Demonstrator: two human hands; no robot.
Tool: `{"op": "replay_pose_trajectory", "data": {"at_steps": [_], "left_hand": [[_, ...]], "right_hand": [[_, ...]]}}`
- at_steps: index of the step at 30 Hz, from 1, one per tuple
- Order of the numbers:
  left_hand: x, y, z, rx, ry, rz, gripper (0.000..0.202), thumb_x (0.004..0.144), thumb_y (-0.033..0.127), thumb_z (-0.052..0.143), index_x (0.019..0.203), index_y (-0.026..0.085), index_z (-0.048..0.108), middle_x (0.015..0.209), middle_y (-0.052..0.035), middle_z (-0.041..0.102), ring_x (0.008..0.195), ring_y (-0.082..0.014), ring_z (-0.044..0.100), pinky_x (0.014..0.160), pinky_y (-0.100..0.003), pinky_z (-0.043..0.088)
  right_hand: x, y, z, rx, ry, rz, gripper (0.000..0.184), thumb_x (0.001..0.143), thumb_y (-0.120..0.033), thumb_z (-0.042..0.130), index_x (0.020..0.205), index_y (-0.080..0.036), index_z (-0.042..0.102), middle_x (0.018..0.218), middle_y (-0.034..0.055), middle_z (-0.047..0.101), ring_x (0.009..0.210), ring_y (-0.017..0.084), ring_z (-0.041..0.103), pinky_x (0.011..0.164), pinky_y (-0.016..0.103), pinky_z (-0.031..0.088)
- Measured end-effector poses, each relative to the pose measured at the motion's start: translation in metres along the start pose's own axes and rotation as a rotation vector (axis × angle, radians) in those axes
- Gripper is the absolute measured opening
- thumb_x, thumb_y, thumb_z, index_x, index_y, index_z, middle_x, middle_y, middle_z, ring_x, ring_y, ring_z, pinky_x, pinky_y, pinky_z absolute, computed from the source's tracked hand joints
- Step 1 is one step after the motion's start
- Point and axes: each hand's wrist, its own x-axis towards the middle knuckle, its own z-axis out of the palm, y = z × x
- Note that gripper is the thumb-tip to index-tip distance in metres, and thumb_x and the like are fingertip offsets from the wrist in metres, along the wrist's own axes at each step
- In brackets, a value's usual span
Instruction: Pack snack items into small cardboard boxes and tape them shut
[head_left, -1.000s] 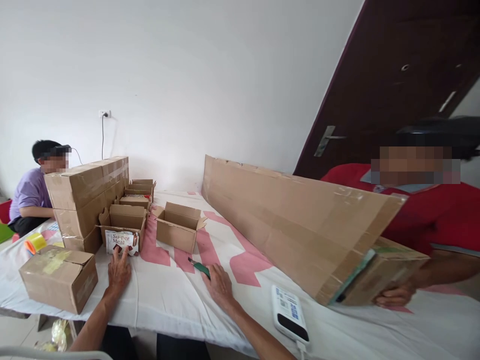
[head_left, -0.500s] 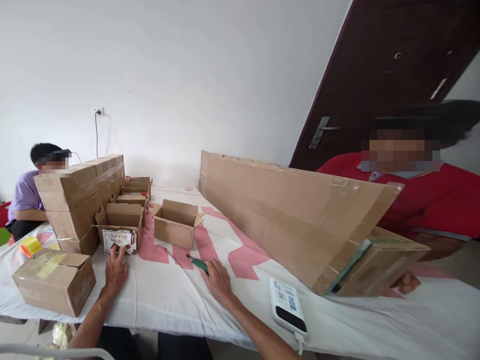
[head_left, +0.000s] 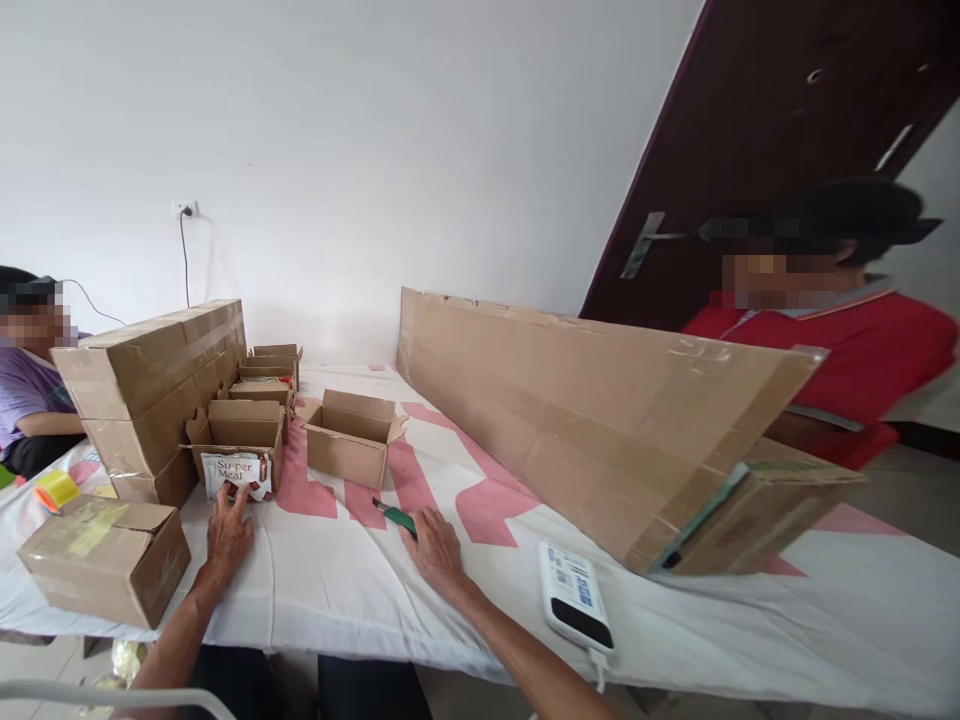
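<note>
My left hand (head_left: 229,535) has its fingertips at the lower edge of a white "Super Meal" packet (head_left: 234,471), which is upright against the front of an open cardboard box (head_left: 253,430). The thumb side is partly hidden, and the grip looks light. In my right hand (head_left: 433,553), resting on the cloth, is a green-handled utility knife (head_left: 399,517) pointing forward and left. Beyond the knife tip stands another open cardboard box (head_left: 346,455) with its flaps up.
A stack of taped cartons (head_left: 142,395) and a carton (head_left: 105,560) stand left, near a yellow tape roll (head_left: 57,490). Rightward are a long cardboard panel (head_left: 585,420), a white device (head_left: 576,595) with a cable, and a person in red (head_left: 847,350). Another person (head_left: 34,400) sits left.
The person in red has turned and withdrawn their hand from the carton end at right. The view has shifted slightly. My hands keep their places at the packet and knife.
</note>
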Motion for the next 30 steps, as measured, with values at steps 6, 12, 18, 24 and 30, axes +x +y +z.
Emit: {"op": "replay_pose_trajectory", "data": {"at_steps": [6,12,18,24,30], "left_hand": [[0.012,0.007,-0.005,0.016,-0.068,-0.031,0.071,0.084,0.009,0.061,0.154,0.023,0.061,0.154,-0.0167,0.049,0.122,-0.033,0.063,0.108,-0.047,0.055],[0.04,0.018,-0.007,0.014,-0.174,-0.106,0.072,0.086,0.011,0.062,0.155,0.029,0.06,0.157,-0.0144,0.047,0.127,-0.0319,0.063,0.106,-0.043,0.055],[0.077,0.026,-0.001,0.004,-0.259,-0.141,0.076,0.085,0.012,0.063,0.158,0.032,0.057,0.158,-0.0148,0.048,0.126,-0.0326,0.065,0.101,-0.043,0.057],[0.109,0.03,0.004,-0.004,-0.317,-0.176,0.071,0.084,0.013,0.065,0.15,0.038,0.063,0.149,-0.0094,0.057,0.126,-0.0335,0.066,0.097,-0.04,0.058],[0.133,0.038,0.015,-0.007,-0.336,-0.194,0.069,0.087,0.014,0.066,0.151,0.038,0.064,0.15,-0.0091,0.057,0.127,-0.033,0.066,0.099,-0.04,0.057]], "right_hand": [[0.0,0.0,-0.002,-0.028,-0.028,0.002,0.015,0.105,-0.03,0.056,0.105,-0.022,0.068,0.105,0.0096,0.071,0.104,0.027,0.063,0.089,0.037,0.042],[0.001,-0.001,-0.004,-0.055,-0.033,0.006,0.013,0.105,-0.029,0.058,0.105,-0.022,0.068,0.105,0.0094,0.071,0.105,0.027,0.063,0.089,0.037,0.041],[-0.001,0.0,-0.005,-0.041,-0.033,0.007,0.016,0.106,-0.031,0.055,0.102,-0.023,0.067,0.105,0.0092,0.071,0.104,0.027,0.062,0.088,0.037,0.04],[-0.005,0.002,-0.004,0.006,-0.006,-0.006,0.018,0.106,-0.031,0.053,0.107,-0.021,0.068,0.105,0.0091,0.071,0.104,0.027,0.062,0.087,0.037,0.041],[-0.007,0.002,-0.005,-0.038,0.025,-0.008,0.016,0.105,-0.029,0.054,0.102,-0.022,0.068,0.101,0.0083,0.07,0.1,0.027,0.062,0.084,0.037,0.039]]}}
